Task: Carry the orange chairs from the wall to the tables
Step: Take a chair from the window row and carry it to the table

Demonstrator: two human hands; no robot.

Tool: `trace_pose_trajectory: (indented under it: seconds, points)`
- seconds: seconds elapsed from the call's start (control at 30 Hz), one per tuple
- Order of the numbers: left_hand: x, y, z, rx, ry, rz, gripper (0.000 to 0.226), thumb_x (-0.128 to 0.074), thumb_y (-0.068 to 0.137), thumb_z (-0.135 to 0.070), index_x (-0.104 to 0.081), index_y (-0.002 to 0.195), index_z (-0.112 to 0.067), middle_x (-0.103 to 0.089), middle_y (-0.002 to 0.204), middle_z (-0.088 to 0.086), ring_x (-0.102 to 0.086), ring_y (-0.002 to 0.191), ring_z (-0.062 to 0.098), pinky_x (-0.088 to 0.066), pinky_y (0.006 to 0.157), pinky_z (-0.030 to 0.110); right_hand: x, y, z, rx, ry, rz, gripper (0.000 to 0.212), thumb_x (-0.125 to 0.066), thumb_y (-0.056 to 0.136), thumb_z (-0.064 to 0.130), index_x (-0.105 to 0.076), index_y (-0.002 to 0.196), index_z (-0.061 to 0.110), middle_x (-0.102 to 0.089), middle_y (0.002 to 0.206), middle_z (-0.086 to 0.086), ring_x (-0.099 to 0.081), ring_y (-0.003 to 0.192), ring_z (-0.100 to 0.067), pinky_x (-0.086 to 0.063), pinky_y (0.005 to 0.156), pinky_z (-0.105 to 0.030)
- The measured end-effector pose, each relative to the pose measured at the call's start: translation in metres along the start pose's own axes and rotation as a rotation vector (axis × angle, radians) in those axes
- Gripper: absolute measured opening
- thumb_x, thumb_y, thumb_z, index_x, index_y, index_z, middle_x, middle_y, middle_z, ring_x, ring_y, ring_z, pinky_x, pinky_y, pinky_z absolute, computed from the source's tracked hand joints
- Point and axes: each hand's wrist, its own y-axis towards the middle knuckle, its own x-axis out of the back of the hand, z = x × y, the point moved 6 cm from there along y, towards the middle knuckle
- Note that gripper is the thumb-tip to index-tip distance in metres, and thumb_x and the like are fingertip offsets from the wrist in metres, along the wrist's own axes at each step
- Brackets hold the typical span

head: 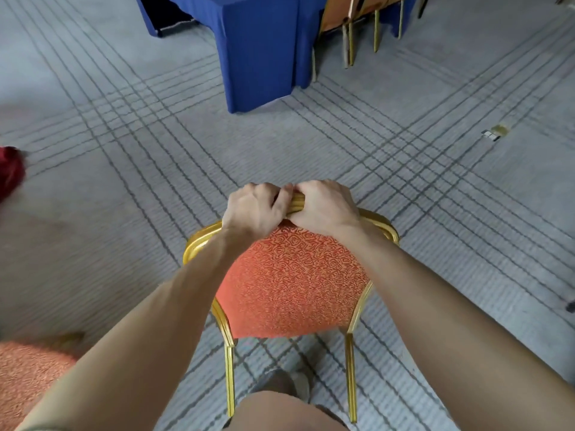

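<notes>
An orange patterned chair [292, 281] with a gold metal frame is in front of me, its back toward me and its gold legs showing below. My left hand [253, 209] and my right hand [323, 205] grip the top rail of its backrest side by side, fingers curled over the rail. A table under a blue cloth [261, 48] stands ahead at the top of the view. Another orange chair [337, 14] with gold legs stands at that table's right side.
Grey carpet with dark crossing stripes covers the floor between me and the table. Part of another orange seat [28, 374] shows at the lower left. A dark red object [11, 169] lies at the left edge. A small metal floor plate [494, 132] sits at the right.
</notes>
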Motion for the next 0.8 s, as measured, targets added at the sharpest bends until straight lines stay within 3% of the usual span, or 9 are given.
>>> trace_pose_trajectory:
  seconds: [0.1,0.17,0.23,0.3,0.43,0.6,0.7,0.8]
  points:
    - [0.000,0.037,-0.001,-0.037,0.008,-0.001,0.041,-0.034,0.105,-0.042,-0.067,0.102,-0.018,-0.070,0.099,0.015,-0.063,0.096,0.041,-0.051,0.081,0.050,0.002,0.038,-0.014,-0.007,-0.003,0.029,0.037,-0.059,0.078,0.059,-0.067,0.090,0.025,-0.070,0.083,0.000,-0.063,0.080,-0.028,-0.036,0.067,-0.031]
    - [0.002,0.068,0.015,-0.005,0.010,0.000,0.041,-0.032,0.105,-0.043,-0.067,0.109,-0.022,-0.069,0.103,0.014,-0.062,0.098,0.040,-0.050,0.080,0.048,-0.002,0.074,-0.016,0.001,-0.008,0.054,0.039,-0.061,0.077,0.060,-0.069,0.091,0.025,-0.068,0.080,0.000,-0.056,0.075,-0.024,-0.037,0.068,-0.031]
    - [-0.004,0.100,0.029,-0.039,0.145,0.037,0.042,-0.027,0.106,-0.041,-0.057,0.131,-0.025,-0.066,0.115,0.013,-0.061,0.102,0.039,-0.045,0.073,0.042,-0.007,0.112,-0.018,-0.005,-0.018,0.092,0.039,-0.061,0.077,0.061,-0.069,0.090,0.025,-0.062,0.075,0.002,-0.051,0.072,-0.022,-0.038,0.068,-0.031]
    - [-0.014,0.132,0.036,-0.118,0.288,0.080,0.042,-0.023,0.107,-0.038,-0.045,0.139,-0.021,-0.062,0.119,0.014,-0.060,0.102,0.040,-0.042,0.068,0.042,-0.014,0.147,-0.031,-0.036,-0.014,0.138,0.038,-0.062,0.076,0.061,-0.069,0.089,0.026,-0.059,0.073,0.004,-0.053,0.072,-0.022,-0.038,0.067,-0.031]
    - [-0.031,0.206,0.060,-0.066,0.278,0.123,0.038,-0.021,0.107,-0.037,-0.049,0.125,-0.018,-0.062,0.115,0.011,-0.060,0.102,0.038,-0.043,0.070,0.045,-0.028,0.222,-0.060,-0.069,0.023,0.218,0.041,-0.066,0.073,0.061,-0.066,0.082,0.021,-0.063,0.075,0.002,-0.062,0.079,-0.026,-0.040,0.065,-0.031]
    - [-0.050,0.285,0.083,-0.062,0.274,0.229,0.032,-0.028,0.107,-0.032,-0.051,0.120,-0.016,-0.062,0.110,0.010,-0.061,0.097,0.037,-0.052,0.072,0.048,-0.033,0.297,-0.077,-0.050,0.072,0.348,0.039,-0.069,0.074,0.061,-0.061,0.077,0.023,-0.063,0.076,0.005,-0.061,0.076,-0.020,-0.044,0.067,-0.030]
    - [-0.057,0.321,0.085,-0.111,0.249,0.251,0.033,-0.026,0.107,-0.030,-0.054,0.109,-0.013,-0.063,0.099,0.008,-0.059,0.083,0.031,-0.046,0.061,0.040,-0.033,0.326,-0.087,-0.022,0.056,0.400,0.041,-0.068,0.074,0.063,-0.061,0.083,0.023,-0.062,0.078,0.007,-0.064,0.079,-0.020,-0.047,0.069,-0.032]
    - [-0.048,0.356,0.083,-0.132,0.223,0.226,0.033,-0.024,0.106,-0.028,-0.053,0.103,-0.013,-0.061,0.091,0.004,-0.060,0.082,0.030,-0.039,0.057,0.037,-0.017,0.354,-0.095,-0.013,0.029,0.396,0.040,-0.069,0.077,0.060,-0.058,0.084,0.022,-0.057,0.076,0.007,-0.058,0.076,-0.020,-0.041,0.067,-0.030]
